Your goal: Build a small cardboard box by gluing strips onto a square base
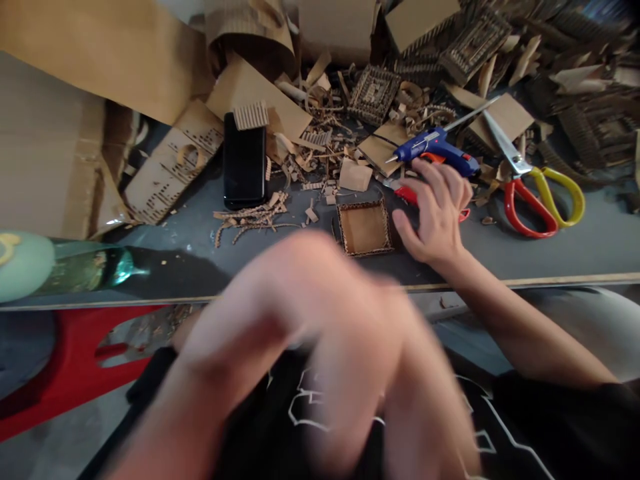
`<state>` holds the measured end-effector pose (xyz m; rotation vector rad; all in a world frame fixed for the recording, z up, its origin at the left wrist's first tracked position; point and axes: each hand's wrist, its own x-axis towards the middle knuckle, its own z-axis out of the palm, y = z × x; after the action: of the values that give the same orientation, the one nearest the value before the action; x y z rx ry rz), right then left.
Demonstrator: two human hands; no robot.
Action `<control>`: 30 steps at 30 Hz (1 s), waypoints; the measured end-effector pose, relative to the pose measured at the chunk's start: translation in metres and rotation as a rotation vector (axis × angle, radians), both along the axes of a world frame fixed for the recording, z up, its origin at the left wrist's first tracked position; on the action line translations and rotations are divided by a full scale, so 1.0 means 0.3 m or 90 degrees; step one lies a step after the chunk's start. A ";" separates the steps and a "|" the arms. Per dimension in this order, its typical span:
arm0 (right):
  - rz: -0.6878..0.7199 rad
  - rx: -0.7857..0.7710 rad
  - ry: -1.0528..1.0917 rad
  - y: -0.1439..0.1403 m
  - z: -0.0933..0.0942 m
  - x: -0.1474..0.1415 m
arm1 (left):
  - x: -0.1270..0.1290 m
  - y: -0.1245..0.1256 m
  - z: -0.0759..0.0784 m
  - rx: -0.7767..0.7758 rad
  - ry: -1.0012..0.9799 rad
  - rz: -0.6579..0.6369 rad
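My left hand [350,313] is raised close to the camera, smeared by motion, with bent fingers pointing down; whether they hold anything is unclear. On the table, my right hand [435,207] rests with its fingers spread over a red-handled tool [406,195], partly hidden beneath it, whose metal tip pokes out at the left. Just left of that hand lies a small square cardboard frame [366,228] with corrugated walls. Beyond the fingertips is a blue hot glue gun [437,147]. Scissors [520,167] with one red and one yellow handle lie open to the right.
A black phone [245,163] lies left of centre, a corrugated scrap on its top end. Cardboard offcuts [305,160] and finished-looking corrugated squares [375,93] cover the back. A greenish bottle [75,263] lies at the left front edge. A red plastic chair [85,360] stands below.
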<state>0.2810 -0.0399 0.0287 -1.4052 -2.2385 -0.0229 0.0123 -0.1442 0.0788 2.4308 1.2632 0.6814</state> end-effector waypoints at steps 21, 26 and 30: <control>-0.297 -0.126 -0.007 0.265 0.103 0.061 | 0.133 0.461 -0.219 0.137 -0.008 0.068; -0.285 -0.044 0.052 0.277 0.116 0.094 | 0.121 0.464 -0.211 0.183 0.040 0.034; -0.213 -0.024 0.108 0.262 0.133 0.106 | 0.124 0.469 -0.201 0.189 0.059 0.006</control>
<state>0.3126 0.0388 0.0685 -1.7182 -1.8576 0.0250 0.0496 -0.0036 0.0185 2.7241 1.2882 0.8198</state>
